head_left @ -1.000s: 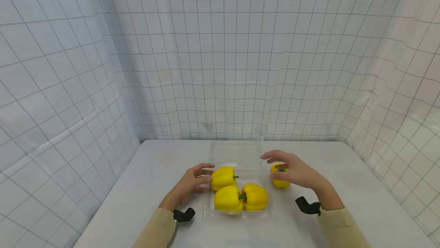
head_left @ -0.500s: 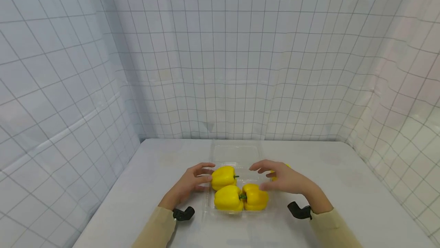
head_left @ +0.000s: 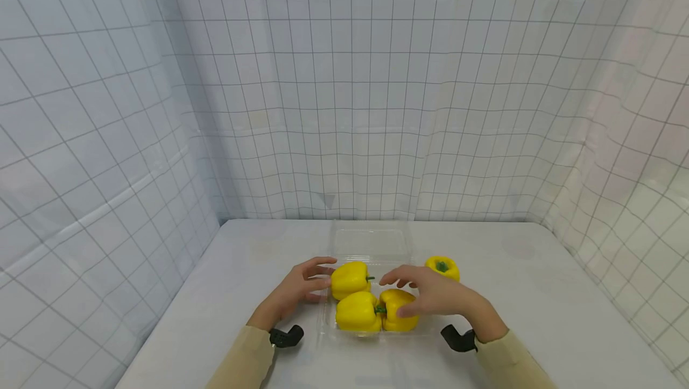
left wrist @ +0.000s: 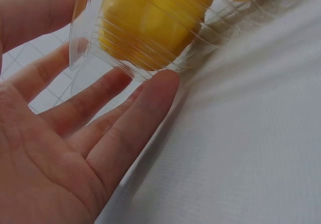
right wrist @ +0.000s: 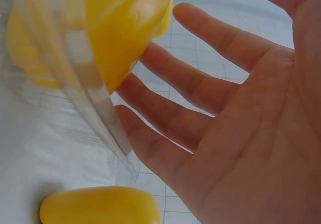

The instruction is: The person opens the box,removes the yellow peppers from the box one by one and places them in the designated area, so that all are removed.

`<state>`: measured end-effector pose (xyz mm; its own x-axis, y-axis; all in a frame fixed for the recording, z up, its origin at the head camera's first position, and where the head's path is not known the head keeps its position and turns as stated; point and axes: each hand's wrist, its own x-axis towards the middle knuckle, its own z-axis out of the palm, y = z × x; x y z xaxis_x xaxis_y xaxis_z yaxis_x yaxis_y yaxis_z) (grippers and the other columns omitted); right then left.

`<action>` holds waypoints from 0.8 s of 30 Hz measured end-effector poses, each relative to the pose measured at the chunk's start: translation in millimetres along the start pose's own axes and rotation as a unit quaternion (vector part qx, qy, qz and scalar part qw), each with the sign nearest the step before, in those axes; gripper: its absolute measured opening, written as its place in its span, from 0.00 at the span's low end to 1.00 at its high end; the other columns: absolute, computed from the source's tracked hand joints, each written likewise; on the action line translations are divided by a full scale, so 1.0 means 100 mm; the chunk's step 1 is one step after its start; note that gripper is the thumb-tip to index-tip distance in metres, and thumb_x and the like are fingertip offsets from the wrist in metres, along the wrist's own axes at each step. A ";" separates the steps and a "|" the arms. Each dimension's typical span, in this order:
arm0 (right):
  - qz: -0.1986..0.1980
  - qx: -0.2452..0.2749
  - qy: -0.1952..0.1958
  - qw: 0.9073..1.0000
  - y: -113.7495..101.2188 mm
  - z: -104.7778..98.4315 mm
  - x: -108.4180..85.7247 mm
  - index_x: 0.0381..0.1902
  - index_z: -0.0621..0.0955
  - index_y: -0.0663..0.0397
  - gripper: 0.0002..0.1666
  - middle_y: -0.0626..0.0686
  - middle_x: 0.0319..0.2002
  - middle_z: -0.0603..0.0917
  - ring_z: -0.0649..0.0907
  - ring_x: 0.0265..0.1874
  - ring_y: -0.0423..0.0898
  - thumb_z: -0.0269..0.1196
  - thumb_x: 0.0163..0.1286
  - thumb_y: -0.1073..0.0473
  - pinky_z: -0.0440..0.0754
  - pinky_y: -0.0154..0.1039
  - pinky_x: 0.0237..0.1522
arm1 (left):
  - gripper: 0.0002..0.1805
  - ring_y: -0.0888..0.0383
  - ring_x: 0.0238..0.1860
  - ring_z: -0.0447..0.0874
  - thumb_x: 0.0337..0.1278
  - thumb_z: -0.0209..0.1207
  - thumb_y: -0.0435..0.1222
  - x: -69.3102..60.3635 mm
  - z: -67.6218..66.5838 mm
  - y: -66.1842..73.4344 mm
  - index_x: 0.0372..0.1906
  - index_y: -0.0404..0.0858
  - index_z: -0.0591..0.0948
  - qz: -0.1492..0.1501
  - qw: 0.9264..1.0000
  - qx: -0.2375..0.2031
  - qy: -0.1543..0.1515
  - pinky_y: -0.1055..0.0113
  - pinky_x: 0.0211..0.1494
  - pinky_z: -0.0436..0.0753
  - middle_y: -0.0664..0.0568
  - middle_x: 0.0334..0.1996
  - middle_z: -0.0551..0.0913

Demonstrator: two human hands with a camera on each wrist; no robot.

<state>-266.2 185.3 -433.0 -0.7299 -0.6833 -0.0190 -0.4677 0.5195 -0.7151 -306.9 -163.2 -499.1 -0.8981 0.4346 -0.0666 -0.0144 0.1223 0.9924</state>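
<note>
A clear plastic clamshell box (head_left: 325, 320) holds three yellow bell peppers: one at back left (head_left: 347, 281), one at front left (head_left: 355, 312) and one at front right (head_left: 392, 304). My left hand (head_left: 293, 287) is at the box's left side, fingers spread and gently bent; in the left wrist view its fingertips (left wrist: 163, 83) lie against the clear wall. Over the box's right side reaches my right hand (head_left: 444, 294), thumb and fingers apart around the front right pepper. In the right wrist view its fingers (right wrist: 190, 81) are loosely extended beside the pepper (right wrist: 125, 28), without a visible grip.
A further yellow bell pepper (head_left: 442, 267) stands on the white table (head_left: 517, 281), right of the box and behind my right hand. The box's lid (head_left: 370, 240) lies folded back. Grid-patterned white curtains (head_left: 366, 108) surround the table's back and sides.
My right hand has moved left and toward me, from the lone pepper at right to the front right pepper in the box. My left hand has stayed in place.
</note>
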 end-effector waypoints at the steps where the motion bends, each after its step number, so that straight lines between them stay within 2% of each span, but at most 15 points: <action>1: -0.001 -0.005 -0.001 1.000 -0.01 0.00 0.00 0.65 0.76 0.36 0.33 0.40 0.62 0.78 0.77 0.57 0.47 0.73 0.63 0.48 0.73 0.58 0.62 | 0.34 0.44 0.61 0.77 0.63 0.67 0.44 0.00 0.00 0.00 0.72 0.44 0.71 0.000 1.000 0.000 0.000 0.51 0.52 0.85 0.41 0.67 0.72; 12: 0.015 -0.055 -0.016 0.998 -0.07 0.03 0.01 0.64 0.78 0.42 0.36 0.37 0.58 0.79 0.77 0.56 0.42 0.76 0.58 0.48 0.74 0.54 0.62 | 0.33 0.45 0.62 0.76 0.62 0.67 0.46 0.01 0.00 -0.02 0.71 0.48 0.72 0.002 1.000 0.006 0.003 0.51 0.52 0.84 0.43 0.68 0.72; 18: 0.013 -0.088 -0.021 0.996 -0.04 0.07 0.02 0.64 0.78 0.41 0.37 0.34 0.58 0.78 0.77 0.55 0.39 0.76 0.56 0.47 0.75 0.50 0.62 | 0.33 0.44 0.61 0.76 0.64 0.66 0.45 0.00 0.00 -0.04 0.72 0.46 0.71 0.005 1.000 0.001 0.001 0.51 0.51 0.85 0.41 0.68 0.71; 24: 0.009 -0.096 -0.024 0.995 -0.04 0.07 0.04 0.64 0.78 0.42 0.38 0.34 0.58 0.78 0.77 0.54 0.39 0.77 0.55 0.49 0.75 0.49 0.62 | 0.34 0.44 0.61 0.77 0.65 0.66 0.45 0.01 0.00 -0.03 0.73 0.45 0.70 0.007 1.000 0.010 0.001 0.51 0.51 0.85 0.41 0.67 0.72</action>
<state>-263.7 177.0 -435.6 -0.7175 -0.6934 -0.0671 -0.5440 0.6178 -0.5678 -307.7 -163.2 -501.9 -0.8990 0.4349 -0.0521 0.0076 0.1346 0.9909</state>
